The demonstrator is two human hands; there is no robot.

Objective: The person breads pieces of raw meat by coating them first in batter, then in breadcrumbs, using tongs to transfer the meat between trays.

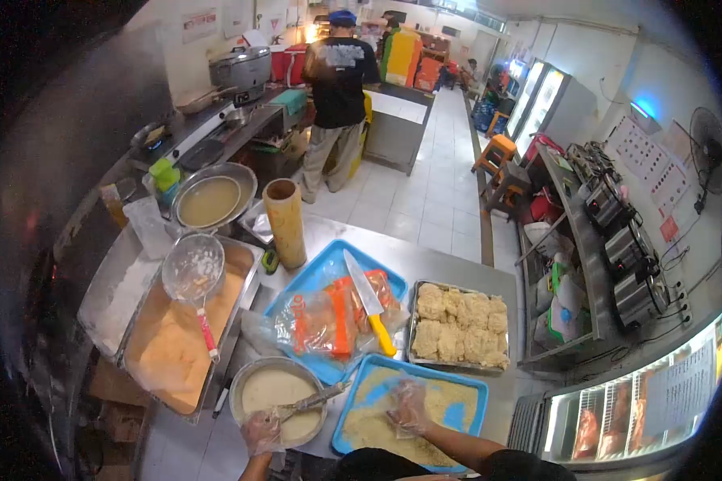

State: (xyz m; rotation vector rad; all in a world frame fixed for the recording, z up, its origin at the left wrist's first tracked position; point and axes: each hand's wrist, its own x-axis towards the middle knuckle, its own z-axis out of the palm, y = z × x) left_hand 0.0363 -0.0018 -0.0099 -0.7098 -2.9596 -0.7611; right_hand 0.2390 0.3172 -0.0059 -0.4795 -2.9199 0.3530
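My left hand, in a clear plastic glove, is closed around metal tongs at the near left rim of a steel bowl. Pale batter fills the bowl, and the tongs lie across it. On the right, a blue tray holds a layer of breadcrumbs. My gloved right hand rests on these crumbs with fingers apart; anything beneath the palm is hidden. Just behind stands a metal tray packed with crumb-coated pieces.
A yellow-handled knife lies over plastic packets in another blue tray. At left, a sieve sits above a pan of orange flour. A brown cylinder stands upright behind. Farther back, a person faces away.
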